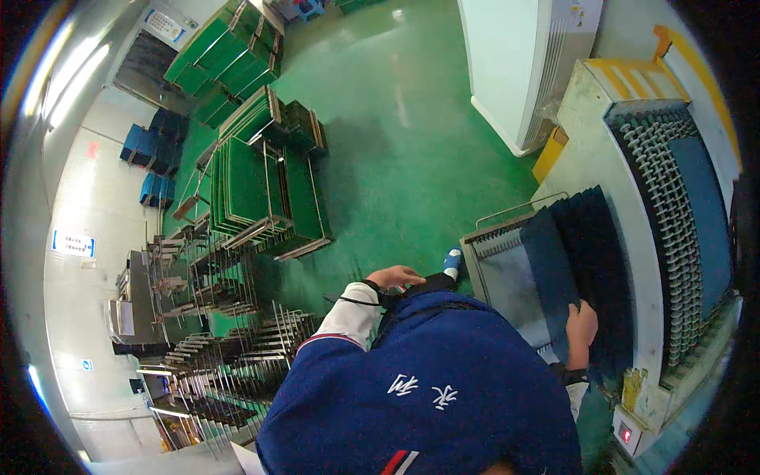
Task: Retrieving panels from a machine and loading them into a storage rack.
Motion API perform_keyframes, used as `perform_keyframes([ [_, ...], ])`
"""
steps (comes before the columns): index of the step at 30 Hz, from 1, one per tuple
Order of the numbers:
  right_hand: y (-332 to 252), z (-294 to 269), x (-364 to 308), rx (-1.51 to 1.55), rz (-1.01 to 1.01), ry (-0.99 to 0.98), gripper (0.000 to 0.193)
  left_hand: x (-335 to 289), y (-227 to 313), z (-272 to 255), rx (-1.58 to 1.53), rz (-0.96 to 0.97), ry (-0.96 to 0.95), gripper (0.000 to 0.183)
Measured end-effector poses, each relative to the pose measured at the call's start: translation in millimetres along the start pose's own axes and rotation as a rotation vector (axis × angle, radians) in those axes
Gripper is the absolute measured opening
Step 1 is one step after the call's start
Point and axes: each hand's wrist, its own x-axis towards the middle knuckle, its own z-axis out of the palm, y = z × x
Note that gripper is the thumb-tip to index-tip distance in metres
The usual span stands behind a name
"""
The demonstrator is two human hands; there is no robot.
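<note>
Stacks of blue pieces (pixel 139 146) stand by the wall at far left. Next come slotted metal stands (pixel 237 360) and, beyond them, green boards (pixel 241 186) held upright in a frame.

At centre, the left hand (pixel 398 276) lies near the dark trousers (pixel 423 286), well apart from the rack. Its fingers are bent and close together; whether anything is pinched between them cannot be told.

To the right stands a rack (pixel 473 265) with toothed slots along its edges. A dark blue panel (pixel 546 265) stands in it, just beside a row of darker panels (pixel 592 253). The right hand (pixel 582 324) is at the near edge of the blue panel, fingers curled; how firmly they clamp, and whether a neighbouring panel is caught too, cannot be told.

At far right, a machine with a bed of rollers (pixel 661 229) carries another blue panel (pixel 701 206).

Judgement on handling: the panel is best taken by its edge only, with one sheet confirmed separate from the next. It should travel in line with its slots, without twisting, since the faces appear liable to rub. Bringing the left hand to the opposite edge would probably steady it; a single-handed hold risks tilt.
</note>
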Motion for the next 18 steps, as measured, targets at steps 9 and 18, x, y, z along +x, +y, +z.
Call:
perform_keyframes([
  [9,-21.2,-13.5,-10.6,0.081,0.002,-0.113,0.033,85.5,18.2,-42.3,0.21,0.029,-0.217,0.053],
  [18,-26.5,-15.6,1.0,0.1,-0.017,-0.06,0.034,99.8,28.3,-55.7,0.251,-0.079,-0.246,0.055],
])
